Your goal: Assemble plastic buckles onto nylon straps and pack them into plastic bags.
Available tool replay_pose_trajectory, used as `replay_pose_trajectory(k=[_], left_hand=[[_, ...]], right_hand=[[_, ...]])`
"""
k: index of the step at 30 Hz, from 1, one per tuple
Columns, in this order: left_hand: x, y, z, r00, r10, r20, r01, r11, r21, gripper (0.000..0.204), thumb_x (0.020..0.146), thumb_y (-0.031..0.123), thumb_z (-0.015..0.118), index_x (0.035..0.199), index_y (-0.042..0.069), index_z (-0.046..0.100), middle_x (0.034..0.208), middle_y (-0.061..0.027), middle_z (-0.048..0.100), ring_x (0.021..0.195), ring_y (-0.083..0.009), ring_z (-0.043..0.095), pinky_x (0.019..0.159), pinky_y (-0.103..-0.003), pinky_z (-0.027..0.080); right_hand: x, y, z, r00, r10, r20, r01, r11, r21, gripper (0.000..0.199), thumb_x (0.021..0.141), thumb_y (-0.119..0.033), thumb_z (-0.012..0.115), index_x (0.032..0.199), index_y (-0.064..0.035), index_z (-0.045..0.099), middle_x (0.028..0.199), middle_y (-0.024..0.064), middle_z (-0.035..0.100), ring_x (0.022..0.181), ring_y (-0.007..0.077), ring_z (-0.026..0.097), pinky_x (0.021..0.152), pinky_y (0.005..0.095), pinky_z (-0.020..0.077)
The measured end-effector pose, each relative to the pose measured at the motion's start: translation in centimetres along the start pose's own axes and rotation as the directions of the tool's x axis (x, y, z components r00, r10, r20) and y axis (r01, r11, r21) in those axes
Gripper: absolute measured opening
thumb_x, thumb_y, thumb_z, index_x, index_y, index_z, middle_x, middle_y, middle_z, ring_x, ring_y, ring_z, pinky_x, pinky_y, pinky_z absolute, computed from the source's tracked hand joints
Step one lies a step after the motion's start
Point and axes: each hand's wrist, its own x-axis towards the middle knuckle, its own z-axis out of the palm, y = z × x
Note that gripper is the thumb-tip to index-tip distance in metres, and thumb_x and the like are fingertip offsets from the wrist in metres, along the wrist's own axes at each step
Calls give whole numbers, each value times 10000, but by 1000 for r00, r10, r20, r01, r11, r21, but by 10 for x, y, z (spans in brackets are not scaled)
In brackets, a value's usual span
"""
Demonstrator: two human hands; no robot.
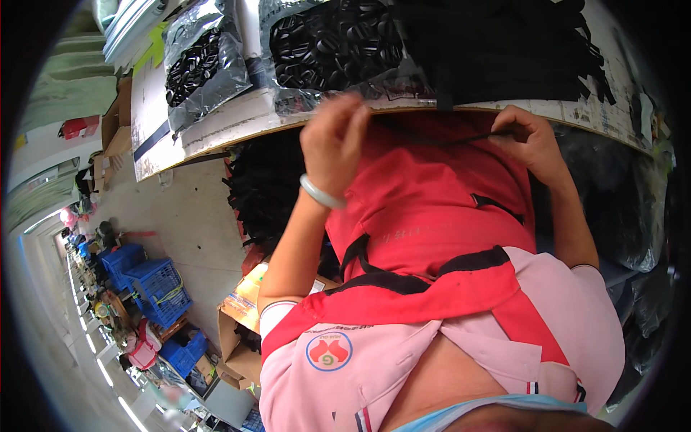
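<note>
My right hand [529, 140] is closed in a pinch on a thin black strap [461, 140], just below the table's near edge. The strap stretches leftward over my red apron [439, 187] toward my left hand [335, 137]. That hand is raised at the table edge, its fingers smeared by motion, so whether it grips anything cannot be made out. In front of it on the table lies a transparent bag of small black plastic buckles [335, 47]. A smaller bag of similar black pieces [194, 68] rests to its left.
Black straps [504, 54] are piled on the table's [155, 140] right part. Beneath the table hangs a mass of black material [263, 187]. An open cardboard box [234, 335] stands by my left side, with blue crates [158, 288] farther off. Dark plastic bags [604, 201] sit at my right.
</note>
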Motion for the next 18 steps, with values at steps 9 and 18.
replay_pose_trajectory(k=[9,18], left_hand=[[106,-36,15,961,275,0,-208,726,655,610,755,433,735,1266,157,550,1201,-170,515,1119,-348,501,857,-461,434],[144,-49,0,920,391,-6,-343,816,466,316,754,280,763,1002,102,680,882,-104,618,769,-312,623,675,-386,507]], right_hand=[[1,4,35,966,-86,245,57,991,123,111,802,23,668,875,-46,622,879,-21,572,744,38,514,666,195,421],[5,-13,41,939,21,343,-115,960,256,72,870,29,583,910,-24,609,869,17,586,644,59,550,601,191,438]])
